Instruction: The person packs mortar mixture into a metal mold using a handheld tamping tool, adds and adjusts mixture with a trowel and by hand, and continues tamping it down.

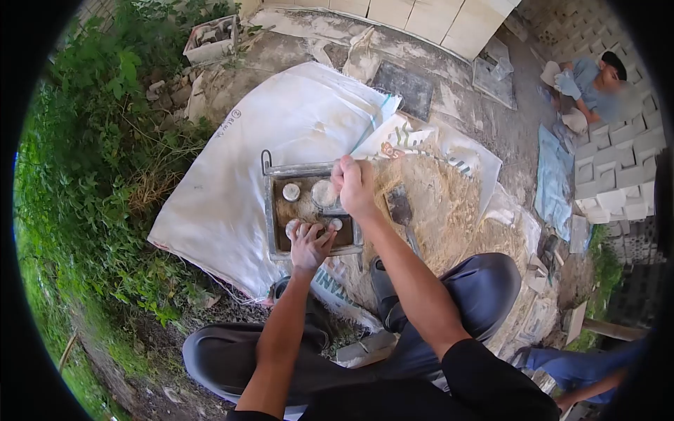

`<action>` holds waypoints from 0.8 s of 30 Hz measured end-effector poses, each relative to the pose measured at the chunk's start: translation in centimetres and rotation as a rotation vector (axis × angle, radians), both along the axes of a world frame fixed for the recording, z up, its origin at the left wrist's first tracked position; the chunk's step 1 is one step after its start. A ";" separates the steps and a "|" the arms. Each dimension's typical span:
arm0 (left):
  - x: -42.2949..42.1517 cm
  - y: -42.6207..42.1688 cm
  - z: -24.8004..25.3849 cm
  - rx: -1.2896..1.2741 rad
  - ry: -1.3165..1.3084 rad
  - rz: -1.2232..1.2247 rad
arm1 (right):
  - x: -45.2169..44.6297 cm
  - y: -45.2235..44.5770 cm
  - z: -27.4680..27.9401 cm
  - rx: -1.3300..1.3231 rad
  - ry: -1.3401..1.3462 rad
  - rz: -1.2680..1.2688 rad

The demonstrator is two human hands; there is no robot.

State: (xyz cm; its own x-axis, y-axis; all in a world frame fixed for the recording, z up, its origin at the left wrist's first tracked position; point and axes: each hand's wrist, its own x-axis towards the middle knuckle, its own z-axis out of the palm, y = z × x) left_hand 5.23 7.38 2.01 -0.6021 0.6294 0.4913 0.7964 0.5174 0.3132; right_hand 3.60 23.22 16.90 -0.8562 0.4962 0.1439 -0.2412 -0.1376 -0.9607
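Observation:
A rectangular metal mould frame (269, 203) lies on the sacking in front of me, with a wire loop at its far left corner. Inside are a white round piece (291, 192), a larger pale disc (324, 194) and a small white disc (336, 224). My left hand (311, 245) reaches over the near side, fingers spread among the round pieces and touching at least one at the left. Closed above the frame's far right side is my right hand (354, 186); what its fingers hold, if anything, is hidden. A trowel (399, 205) rests on the sand right of the frame.
Loose sand (442, 193) covers a printed sack at the right. A white sack (232, 165) spreads left, beside green plants (91, 168). One person (590, 84) sits at the upper right near stacked pale blocks (628, 158); another person's leg (576, 368) shows at the lower right.

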 end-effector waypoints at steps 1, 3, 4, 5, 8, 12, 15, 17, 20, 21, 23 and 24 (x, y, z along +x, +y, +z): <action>0.0 0.0 -0.1 0.001 -0.016 0.004 | 0.2 0.4 0.4 -0.065 -0.011 0.005; -0.4 0.3 -0.4 0.007 -0.016 0.004 | 0.2 1.1 2.2 -0.171 0.027 -0.010; 0.0 -0.1 -0.5 -0.003 -0.029 0.010 | 0.6 1.3 3.4 -0.176 0.014 0.003; 0.2 -0.4 -0.5 -0.013 -0.042 0.022 | 1.2 1.7 4.7 -0.162 0.022 0.015; 0.1 -0.1 -0.1 0.011 -0.036 0.023 | 1.7 -0.1 1.3 -0.172 0.092 0.003; 0.1 -0.6 -0.5 -0.002 -0.090 0.036 | 1.9 -2.1 -0.6 0.067 0.164 0.003; -0.1 -0.3 -0.6 0.018 -0.098 0.009 | 1.8 -2.0 3.2 -0.052 0.184 0.030; -0.1 -0.8 -1.0 0.071 -0.111 -0.011 | 1.2 -2.0 -0.3 -0.051 0.163 0.065; 0.4 -2.1 0.3 0.164 -0.134 0.067 | -0.1 -1.9 -1.1 -0.076 0.124 0.146; 0.9 -2.8 0.0 0.146 -0.153 0.104 | 0.1 -2.3 -0.5 -0.041 0.064 0.115; 0.5 -2.8 -1.2 0.126 -0.163 0.140 | -0.4 -2.7 1.7 0.029 0.035 0.075; 0.7 -2.9 -1.3 0.123 -0.172 0.150 | -0.3 -3.3 1.5 0.025 0.026 0.084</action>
State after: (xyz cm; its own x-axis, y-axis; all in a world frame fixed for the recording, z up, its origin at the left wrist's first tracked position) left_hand 5.90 4.46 0.69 -0.7652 0.4687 0.4414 0.6436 0.5752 0.5050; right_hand 3.32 19.96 18.35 -0.8907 0.4184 0.1779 -0.2544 -0.1343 -0.9577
